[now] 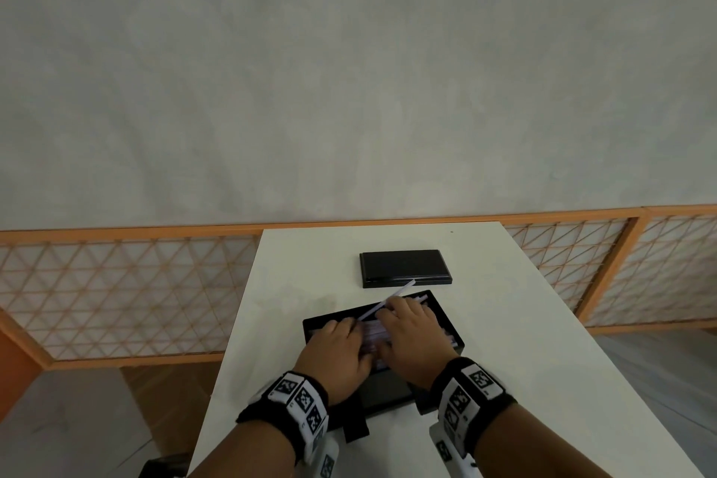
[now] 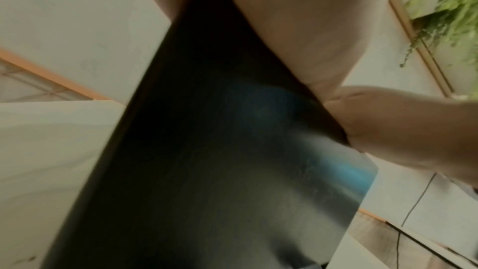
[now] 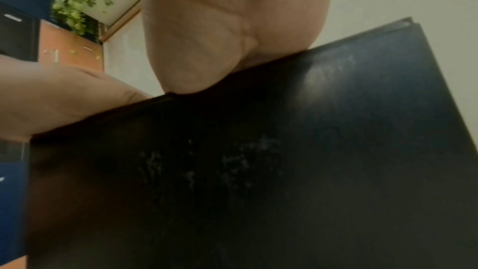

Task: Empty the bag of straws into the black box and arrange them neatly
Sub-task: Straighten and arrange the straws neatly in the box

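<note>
The open black box (image 1: 309,323) sits on the white table, turned slightly. White straws (image 1: 372,331) lie in it in a loose layer. My left hand (image 1: 345,327) rests flat on the straws at the box's left side. My right hand (image 1: 403,311) lies spread over the right side. One straw (image 1: 404,287) slants up from under its fingertips and pokes over the far rim. Both wrist views show mostly the box's dark wall (image 2: 207,150) (image 3: 284,150) with my palm over its rim. I see no bag.
The box's black lid (image 1: 405,268) lies flat just beyond the box. A dark flap (image 1: 388,390) extends from the box's near side toward me. The table (image 1: 523,322) is narrow, with an orange lattice railing (image 1: 116,283) behind it.
</note>
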Demonstrator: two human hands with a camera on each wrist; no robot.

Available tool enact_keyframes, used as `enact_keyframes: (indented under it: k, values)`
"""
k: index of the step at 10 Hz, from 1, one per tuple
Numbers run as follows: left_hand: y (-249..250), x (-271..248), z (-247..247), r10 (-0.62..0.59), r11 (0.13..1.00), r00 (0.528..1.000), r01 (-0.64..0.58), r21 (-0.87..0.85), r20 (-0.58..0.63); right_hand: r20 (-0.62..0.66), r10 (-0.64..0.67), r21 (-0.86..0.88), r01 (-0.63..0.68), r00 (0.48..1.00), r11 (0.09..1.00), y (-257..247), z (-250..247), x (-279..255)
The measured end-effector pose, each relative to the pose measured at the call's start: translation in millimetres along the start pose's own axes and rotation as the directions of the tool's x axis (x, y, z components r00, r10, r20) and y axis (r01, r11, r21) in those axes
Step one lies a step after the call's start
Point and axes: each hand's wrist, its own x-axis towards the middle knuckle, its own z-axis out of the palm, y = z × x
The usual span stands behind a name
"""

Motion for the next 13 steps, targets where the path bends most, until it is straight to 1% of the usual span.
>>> enact_keyframes:
  k: [1, 2, 3, 4, 5, 6, 7, 8, 9, 10, 11, 12, 13]
  values:
    - [1, 3, -1, 0.019, 1.0, 0.999, -0.019, -0.009, 0.048, 0.084, -0.127, 0.006, 0.127, 0.988, 0.992, -1, -6, 8]
    - [-1, 5, 0, 0.016, 1.0, 0.996, -0.017, 0.002, 0.091, 0.081, -0.045, 0.072, 0.039, 0.996, 0.997, -3, -4, 16]
    - [-2, 5, 2, 0.022, 0.999, 0.996, -0.024, 0.028, 0.088, -0.017, 0.443, 0.343, -0.411, 0.896, 0.845, -13, -8, 30]
    - [0, 4, 3, 0.037, 0.999, 0.998, -0.038, 0.03, 0.059, 0.287, 0.69, 0.66, -0.659, 0.665, 0.361, -11, -14, 41]
    - [0, 4, 4, 0.04, 0.999, 0.998, -0.041, 0.028, 0.056, 0.431, 0.675, 0.65, -0.725, 0.599, 0.229, -3, -16, 45]
    - [0, 4, 6, 0.059, 0.997, 0.997, -0.062, 0.054, 0.055, 0.452, 0.691, 0.84, -0.53, 0.564, -0.116, 7, 0, 50]
    - [-1, 5, 5, 0.071, 0.996, 0.996, -0.074, 0.052, 0.059, 0.463, 0.684, 0.839, -0.527, 0.563, -0.134, 12, 11, 52]
    - [-1, 5, 4, 0.067, 0.996, 0.997, -0.069, 0.053, 0.045, 0.47, 0.705, 0.824, -0.551, 0.531, -0.134, 11, 14, 55]
    - [0, 4, 3, 0.063, 0.997, 0.998, -0.064, 0.039, 0.031, 0.434, 0.783, 0.779, -0.622, 0.445, -0.078, 9, 17, 58]
    - [2, 2, 1, 0.04, 0.999, 0.999, -0.041, 0.024, 0.034, 0.337, 0.809, 0.808, -0.589, 0.482, 0.014, 9, 22, 59]
    - [2, 2, 2, 0.048, 0.998, 0.998, -0.05, 0.039, 0.044, 0.271, 0.803, 0.808, -0.58, 0.53, 0.11, 8, 17, 57]
    - [1, 4, 3, 0.055, 0.998, 0.998, -0.056, 0.032, 0.042, 0.191, 0.775, 0.791, -0.563, 0.602, 0.242, 5, 9, 54]
    - [1, 3, 2, 0.057, 0.998, 0.998, -0.058, 0.039, 0.032, 0.134, 0.723, 0.783, -0.519, 0.678, 0.342, 1, 6, 48]
